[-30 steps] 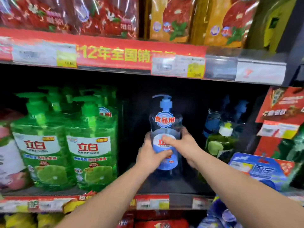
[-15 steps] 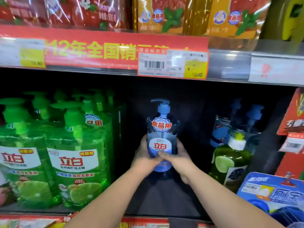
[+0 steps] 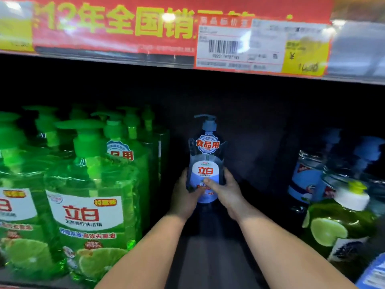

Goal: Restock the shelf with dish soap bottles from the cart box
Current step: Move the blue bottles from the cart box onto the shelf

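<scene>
A clear blue dish soap bottle (image 3: 206,155) with a blue pump top and a red-and-white label stands upright deep in the dark middle gap of the shelf (image 3: 208,263). My left hand (image 3: 184,195) grips its lower left side. My right hand (image 3: 226,189) grips the lower right side, thumb across the front label. Both forearms reach in from the bottom of the view. The bottle's base is hidden behind my hands.
Several green pump bottles (image 3: 87,205) fill the shelf to the left of the gap. On the right stand blue bottles (image 3: 308,174) and a green lime bottle with a white cap (image 3: 337,226). A red price strip (image 3: 145,28) edges the shelf above.
Both hands have pushed the blue bottle further back into the shelf gap. The camera has moved closer, so the upper shelf goods have left the view.
</scene>
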{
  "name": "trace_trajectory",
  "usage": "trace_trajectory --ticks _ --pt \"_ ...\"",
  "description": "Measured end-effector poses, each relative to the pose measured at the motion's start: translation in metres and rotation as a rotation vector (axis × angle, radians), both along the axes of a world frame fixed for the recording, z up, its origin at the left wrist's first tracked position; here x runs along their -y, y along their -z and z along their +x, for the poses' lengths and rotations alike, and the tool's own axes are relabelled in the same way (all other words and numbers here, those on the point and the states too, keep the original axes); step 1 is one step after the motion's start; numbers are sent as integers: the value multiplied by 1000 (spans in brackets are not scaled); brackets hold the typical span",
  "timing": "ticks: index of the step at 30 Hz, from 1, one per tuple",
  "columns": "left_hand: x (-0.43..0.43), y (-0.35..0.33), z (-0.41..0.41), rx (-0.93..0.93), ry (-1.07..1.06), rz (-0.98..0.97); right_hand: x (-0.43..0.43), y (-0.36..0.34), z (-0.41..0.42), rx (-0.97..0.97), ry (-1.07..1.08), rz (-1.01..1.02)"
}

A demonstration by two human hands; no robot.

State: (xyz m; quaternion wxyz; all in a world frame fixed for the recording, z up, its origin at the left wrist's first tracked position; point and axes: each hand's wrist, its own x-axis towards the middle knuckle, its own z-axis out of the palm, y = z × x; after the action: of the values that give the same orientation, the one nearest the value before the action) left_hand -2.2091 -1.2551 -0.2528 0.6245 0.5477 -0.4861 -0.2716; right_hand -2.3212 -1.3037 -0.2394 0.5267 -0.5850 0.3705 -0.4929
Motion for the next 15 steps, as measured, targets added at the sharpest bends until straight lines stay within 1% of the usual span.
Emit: trace_trajectory --ticks 2,4,5,8,10,11,12,14,15 --pt "1 -4 -1 74 -53 57 4 0 2 -19 9 -10" --pt "-5 -9 -7 262 -186 177 6 0 3 -40 10 -12" --pt "-11 -14 -12 341 -220 212 7 -1 3 -43 6 -8" --pt "-41 -34 -17 556 -169 219 7 -5 3 -54 -8 12" --pt "-71 -54 -14 769 -175 204 8 -7 5 -29 -37 26" --pt "-88 -67 -13 897 -206 136 9 -7 5 -22 -42 27" --pt "-106 -81 -13 1019 -246 27 10 -7 6 -23 -41 28" --pt "-139 -103 -12 1237 -351 -289 11 -6 7 -38 -44 31" --pt "-152 -111 -9 1302 -409 -418 13 -6 8 -46 -46 26"
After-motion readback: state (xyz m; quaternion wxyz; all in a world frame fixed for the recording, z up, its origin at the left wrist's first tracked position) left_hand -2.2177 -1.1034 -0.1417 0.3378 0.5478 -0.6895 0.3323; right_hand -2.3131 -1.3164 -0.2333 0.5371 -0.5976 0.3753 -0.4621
